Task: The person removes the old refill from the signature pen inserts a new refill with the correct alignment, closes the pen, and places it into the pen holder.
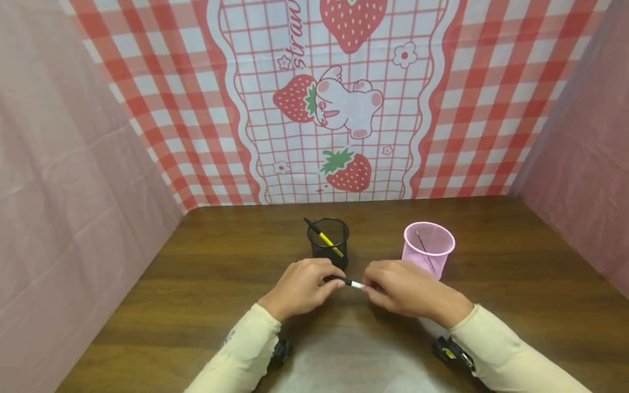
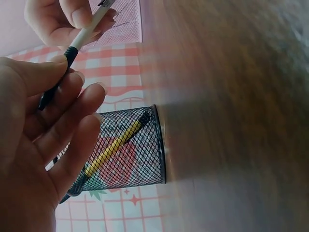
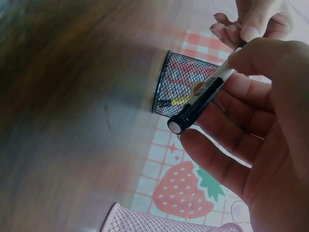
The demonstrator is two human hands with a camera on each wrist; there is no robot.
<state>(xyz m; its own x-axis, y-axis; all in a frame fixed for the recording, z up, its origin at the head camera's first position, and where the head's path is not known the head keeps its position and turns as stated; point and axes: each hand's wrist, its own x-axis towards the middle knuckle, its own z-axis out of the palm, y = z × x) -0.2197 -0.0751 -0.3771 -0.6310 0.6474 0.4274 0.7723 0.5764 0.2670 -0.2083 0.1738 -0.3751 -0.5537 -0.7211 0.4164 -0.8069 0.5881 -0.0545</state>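
Observation:
A white-and-black pen (image 1: 355,284) lies between my two hands above the table. My left hand (image 1: 304,281) pinches its black end between thumb and fingers; in the left wrist view the pen's dark tip (image 2: 46,100) pokes out past the thumb. The white barrel is pinched by my right hand (image 1: 405,289), and a black end with a pale round face (image 3: 175,127) sticks out on that side. Just beyond the left hand stands a black mesh cup (image 1: 320,251) holding a yellow-and-black pen (image 1: 326,239). Behind the right hand is a pink mesh cup (image 1: 411,252), its lower part partly covered.
Inside the pink cup leans a thin dark stick (image 1: 424,246). The brown wood-grain table (image 1: 221,262) meets a strawberry-print checked cloth (image 1: 344,98) at the back. Pink cloth walls (image 1: 73,191) rise at both sides.

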